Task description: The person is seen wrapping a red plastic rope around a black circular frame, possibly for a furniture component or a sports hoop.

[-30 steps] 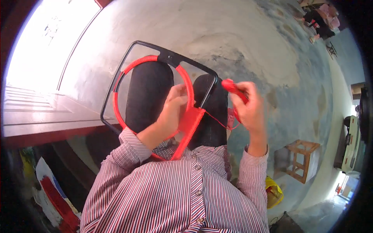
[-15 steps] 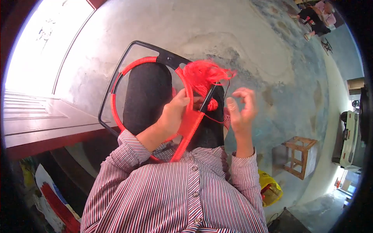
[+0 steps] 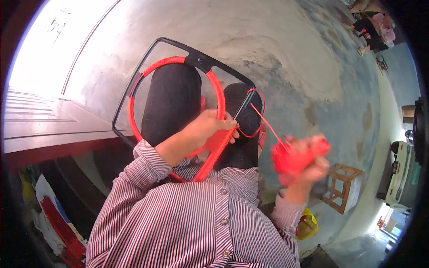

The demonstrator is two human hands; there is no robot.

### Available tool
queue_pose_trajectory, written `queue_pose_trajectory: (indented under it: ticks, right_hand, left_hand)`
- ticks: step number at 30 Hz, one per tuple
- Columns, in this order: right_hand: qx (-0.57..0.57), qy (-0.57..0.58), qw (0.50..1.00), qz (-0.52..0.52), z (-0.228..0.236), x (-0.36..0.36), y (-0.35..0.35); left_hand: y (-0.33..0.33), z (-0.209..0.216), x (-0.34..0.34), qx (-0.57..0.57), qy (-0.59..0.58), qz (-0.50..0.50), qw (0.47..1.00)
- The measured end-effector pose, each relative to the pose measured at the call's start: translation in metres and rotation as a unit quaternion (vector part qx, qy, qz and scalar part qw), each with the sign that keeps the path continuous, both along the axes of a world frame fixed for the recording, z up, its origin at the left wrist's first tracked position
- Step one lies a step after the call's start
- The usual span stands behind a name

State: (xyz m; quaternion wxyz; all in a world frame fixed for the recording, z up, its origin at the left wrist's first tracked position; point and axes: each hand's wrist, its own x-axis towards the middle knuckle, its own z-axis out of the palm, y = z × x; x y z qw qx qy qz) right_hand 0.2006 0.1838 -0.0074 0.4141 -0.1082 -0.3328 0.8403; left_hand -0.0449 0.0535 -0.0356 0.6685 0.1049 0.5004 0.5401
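Note:
Across my lap lies a black rectangular frame (image 3: 160, 42) with a ring (image 3: 216, 85) fixed inside it, most of the ring wrapped in red cord. My left hand (image 3: 210, 127) is closed on the frame's right side, thumb on the red-wrapped edge and fingertips showing beyond it. To the right, my right hand (image 3: 310, 163) is closed around a loose bundle of red cord (image 3: 286, 163), blurred by motion. A taut red strand (image 3: 267, 121) runs from the bundle to the frame's upper right bar, and a slack loop hangs beside that bar.
A wooden-framed stool (image 3: 343, 187) stands on the floor at right, with a yellow bag (image 3: 307, 224) nearer me. At left is a panelled door (image 3: 40, 129). Another person (image 3: 375, 31) sits at the far upper right. A pale green bench-like object (image 3: 399, 176) is along the right wall.
My right hand has taken hold of the red cord bundle, which lay on the frame's upper right, and carried it off to the right. The strand is now drawn taut.

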Motion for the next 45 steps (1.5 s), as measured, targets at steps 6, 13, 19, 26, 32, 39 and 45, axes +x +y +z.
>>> queue_pose_trajectory:
  ticks: [6, 13, 19, 26, 32, 39, 45]
  right_hand:
    - [0.052, -0.026, 0.981, -0.184, 0.019, 0.094, 0.034]
    - [0.073, -0.315, 0.945, -0.041, -0.039, -0.039, -0.03]
    - [0.114, -0.331, 0.936, 0.024, -0.017, -0.043, -0.042]
    - [0.102, -0.294, 0.947, 0.075, -0.029, -0.003, -0.042]
    - [-0.01, -0.283, 0.95, -0.133, -0.026, -0.007, 0.002]
    - [0.448, -0.423, 0.77, 0.165, -0.024, -0.058, -0.04]
    - [0.24, -0.304, 0.922, -0.021, -0.005, -0.116, -0.034]
  left_hand:
    - [0.001, 0.006, -0.003, -0.022, 0.019, 0.013, 1.0]
    - [-0.002, 0.01, -0.001, -0.006, -0.008, -0.01, 1.0]
    - [-0.001, 0.004, 0.001, 0.007, 0.004, 0.022, 1.0]
    - [0.007, 0.008, -0.002, -0.017, 0.007, 0.035, 0.999]
    - [0.007, 0.013, -0.006, -0.017, 0.02, 0.001, 1.0]
    - [-0.009, 0.035, -0.009, 0.018, -0.003, -0.026, 0.999]
    - [-0.018, 0.028, -0.002, 0.0, -0.004, -0.041, 0.999]
